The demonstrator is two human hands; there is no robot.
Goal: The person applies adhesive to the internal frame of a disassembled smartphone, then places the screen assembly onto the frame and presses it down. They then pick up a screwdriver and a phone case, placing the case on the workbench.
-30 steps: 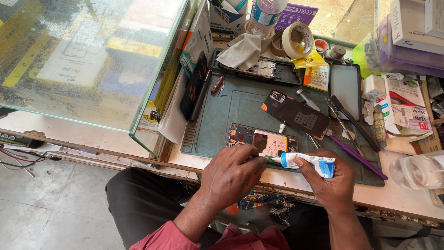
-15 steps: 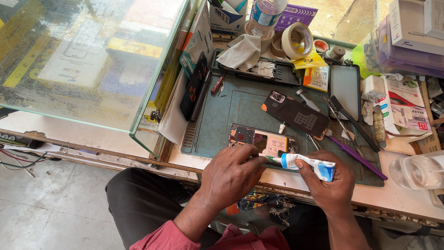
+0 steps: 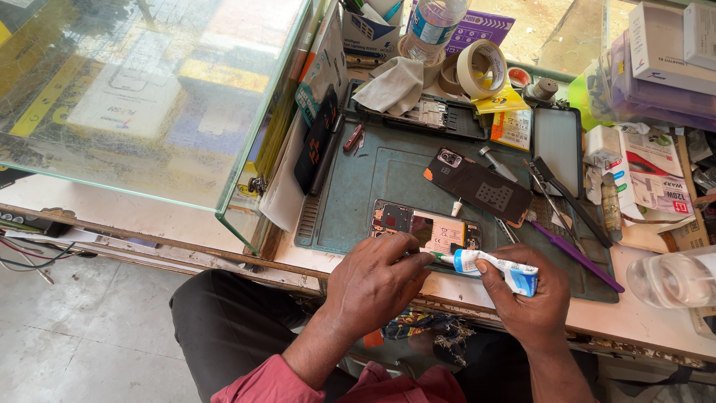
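soft crumpled metal-foil look on the glue tube (image 3: 496, 267), white with blue print, squeezed and twisted near flat. it sits in the right hand (image 3: 531, 298), fingers curled shut around the tail half, thumb pressed on top. nozzle points left toward the left hand (image 3: 377, 280), whose fingertips are pinched closed at the tube's tip; can't tell if they grip a cap or the nozzle itself, it's hidden under the fingers.

tube is held over the near edge of the teal work mat (image 3: 388, 172), just in front of the opened phone body (image 3: 426, 230), which lies flat with its board and battery exposed. hands hover touching or nearly touching that phone's near edge, can't tell which.

handling judgement: tube is light, limp, dents with any squeeze, so contents will come out fast if gripped mid-body. best hold is at the rolled tail with steady thumb pressure, other hand steadying the stiff neck. likely sticky at the tip. the open phone is stiff but fragile, hold by frame edges only.

around it: dark back cover (image 3: 477, 185) lies apart further up the mat, purple pry tool (image 3: 576, 256) to the right, tape roll (image 3: 481, 69) and grey cloth (image 3: 391, 86) at the back, glass display case (image 3: 149, 97) on the left.
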